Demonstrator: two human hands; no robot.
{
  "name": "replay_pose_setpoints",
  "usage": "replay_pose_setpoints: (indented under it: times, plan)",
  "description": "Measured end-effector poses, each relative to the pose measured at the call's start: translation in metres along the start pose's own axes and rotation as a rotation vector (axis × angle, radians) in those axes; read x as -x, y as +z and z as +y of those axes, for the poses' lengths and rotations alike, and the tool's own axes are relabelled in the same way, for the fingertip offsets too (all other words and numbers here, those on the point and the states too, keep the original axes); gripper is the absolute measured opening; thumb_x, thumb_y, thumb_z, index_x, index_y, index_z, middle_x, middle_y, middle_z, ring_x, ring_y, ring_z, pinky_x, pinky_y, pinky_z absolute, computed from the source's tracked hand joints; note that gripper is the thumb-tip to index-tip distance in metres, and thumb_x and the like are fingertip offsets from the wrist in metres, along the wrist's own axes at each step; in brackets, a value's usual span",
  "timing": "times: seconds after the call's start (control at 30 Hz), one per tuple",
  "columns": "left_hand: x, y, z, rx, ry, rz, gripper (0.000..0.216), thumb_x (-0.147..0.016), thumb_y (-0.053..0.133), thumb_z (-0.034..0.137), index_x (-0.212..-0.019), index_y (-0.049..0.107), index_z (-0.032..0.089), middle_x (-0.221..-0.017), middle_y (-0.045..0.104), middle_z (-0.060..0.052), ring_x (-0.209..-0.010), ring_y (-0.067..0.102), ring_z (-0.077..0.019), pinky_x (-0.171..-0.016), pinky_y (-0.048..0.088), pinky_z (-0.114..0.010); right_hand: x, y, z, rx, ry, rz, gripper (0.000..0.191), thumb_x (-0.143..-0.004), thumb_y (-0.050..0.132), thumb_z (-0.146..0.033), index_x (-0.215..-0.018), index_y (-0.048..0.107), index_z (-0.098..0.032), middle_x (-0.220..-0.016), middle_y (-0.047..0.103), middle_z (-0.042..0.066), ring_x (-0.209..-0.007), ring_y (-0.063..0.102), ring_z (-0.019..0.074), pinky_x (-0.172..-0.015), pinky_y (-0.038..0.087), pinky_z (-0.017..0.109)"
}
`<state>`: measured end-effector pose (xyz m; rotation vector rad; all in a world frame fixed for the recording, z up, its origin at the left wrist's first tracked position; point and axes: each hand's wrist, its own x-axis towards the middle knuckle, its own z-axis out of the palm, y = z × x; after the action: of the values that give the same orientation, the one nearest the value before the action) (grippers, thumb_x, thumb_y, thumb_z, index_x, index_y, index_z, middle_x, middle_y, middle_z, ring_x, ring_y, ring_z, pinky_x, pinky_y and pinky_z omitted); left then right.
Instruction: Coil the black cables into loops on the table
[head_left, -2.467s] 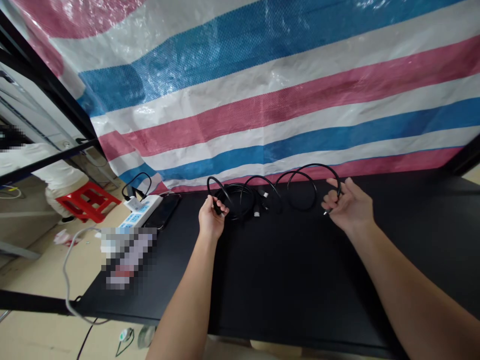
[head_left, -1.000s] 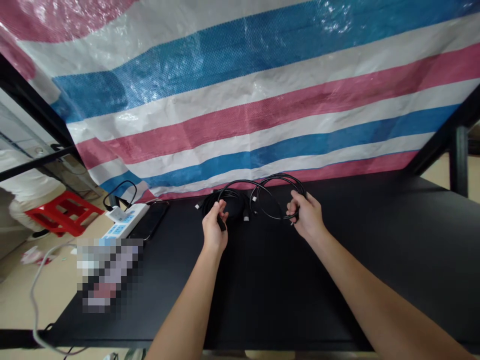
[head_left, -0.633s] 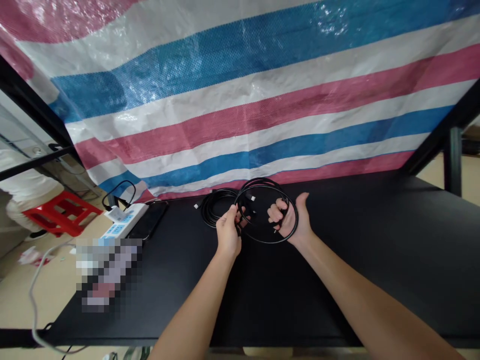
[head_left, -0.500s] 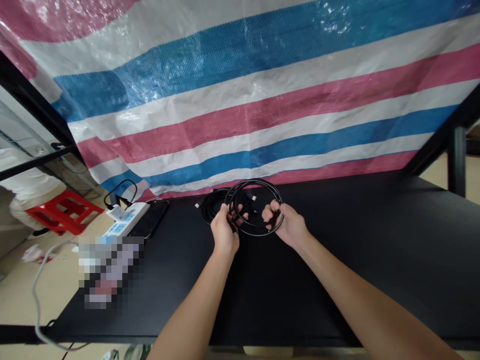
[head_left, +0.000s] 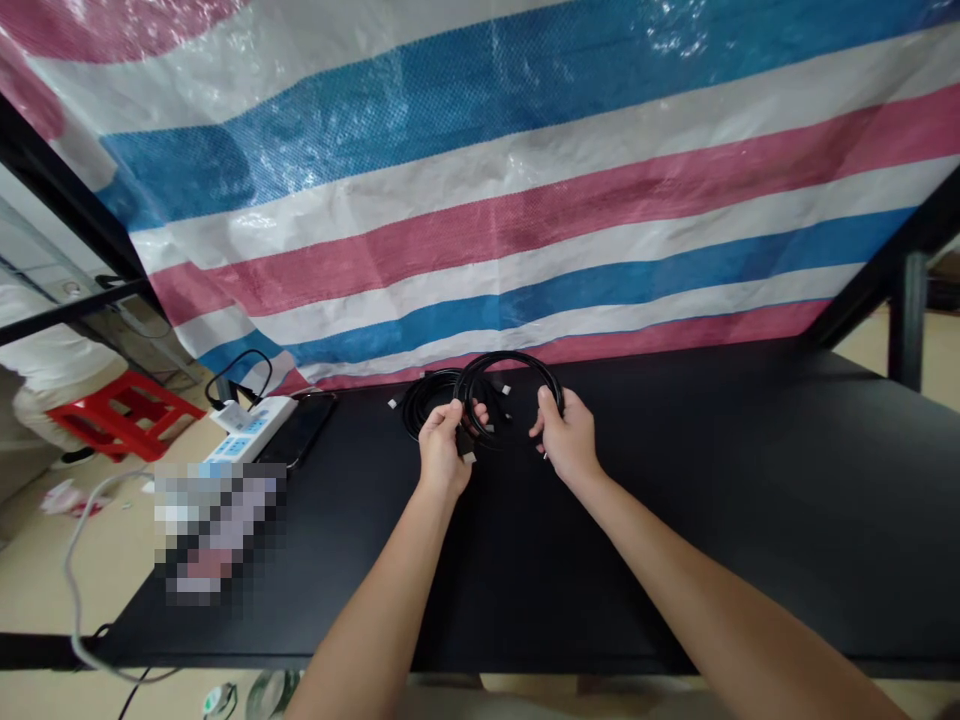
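Observation:
A black cable (head_left: 514,356) is looped into a coil and held up between both hands over the table. My left hand (head_left: 442,450) is closed on the coil's left side, and a metal plug (head_left: 469,458) pokes out beside its palm. My right hand (head_left: 568,435) pinches the right side of the coil, with a small metal tip at its fingers. Behind my left hand, more coiled black cables (head_left: 411,405) lie on the table, with light plug ends (head_left: 506,390) sticking out.
The black table (head_left: 712,500) carries a white power strip (head_left: 259,435) with a charger, and a dark phone (head_left: 307,425), at its left. A striped plastic sheet (head_left: 450,240) hangs behind. At the far left, a person (head_left: 52,350) sits on a red stool (head_left: 124,410).
My right hand has turned and now grips the gathered strands, which sit closer together. The coil's lower arc, visible before between the hands, no longer shows. The view has shifted slightly.

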<state>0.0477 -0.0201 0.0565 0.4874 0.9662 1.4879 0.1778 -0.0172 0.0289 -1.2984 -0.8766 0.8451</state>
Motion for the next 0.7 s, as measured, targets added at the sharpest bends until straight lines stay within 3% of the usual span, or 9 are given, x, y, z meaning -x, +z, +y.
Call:
replay_pose_setpoints:
  times: [0.13,0.23,0.4,0.57,0.7]
  plan:
    - [-0.002,0.000,0.004,0.033,0.021,0.056,0.021,-0.066,0.072,0.013,-0.077,0.056,0.019,-0.062,0.066,0.002,-0.051,0.060,-0.0100,-0.052,0.048,-0.022,-0.001,-0.003,0.002,0.250,-0.143,-0.028,0.040,-0.077,0.045,-0.062,-0.063,0.046,-0.025,-0.046,0.051,-0.001,-0.043,0.054,0.0176,-0.043,0.043,0.028]
    - [-0.007,-0.003,0.008,0.054,0.070,0.107,0.017,-0.066,0.068,0.009,-0.077,0.059,0.018,-0.059,0.062,0.003,-0.046,0.054,-0.0068,-0.050,0.046,-0.019,-0.004,-0.003,0.003,0.568,-0.271,-0.084,0.038,-0.082,0.044,-0.053,-0.057,0.045,-0.025,-0.052,0.056,0.004,-0.059,0.061,0.0227,-0.057,0.045,0.032]
    - [-0.016,-0.012,0.017,0.038,0.130,0.138,0.016,-0.065,0.065,0.006,-0.076,0.063,0.017,-0.060,0.062,0.001,-0.050,0.056,-0.0091,-0.056,0.048,-0.023,-0.005,0.008,-0.008,0.963,-0.231,-0.212,0.032,-0.088,0.042,-0.044,-0.076,0.059,-0.021,-0.070,0.065,0.011,-0.072,0.065,0.0279,-0.064,0.044,0.035]
    - [-0.031,-0.029,0.023,-0.110,0.283,0.126,0.012,-0.064,0.066,0.009,-0.070,0.066,0.018,-0.061,0.063,0.000,-0.059,0.060,-0.0129,-0.069,0.050,-0.029,-0.018,0.031,-0.011,1.002,-0.218,-0.243,0.039,-0.091,0.037,-0.043,-0.082,0.066,-0.019,-0.081,0.069,0.016,-0.082,0.065,0.0287,-0.070,0.045,0.036]
    - [-0.041,-0.044,0.026,-0.317,0.409,0.241,0.015,-0.063,0.065,0.006,-0.066,0.067,0.021,-0.062,0.064,0.000,-0.077,0.065,-0.0189,-0.086,0.048,-0.032,-0.033,0.053,-0.004,0.946,-0.223,-0.262,0.041,-0.090,0.037,-0.043,-0.080,0.068,-0.017,-0.082,0.069,0.018,-0.085,0.065,0.0297,-0.074,0.045,0.037]
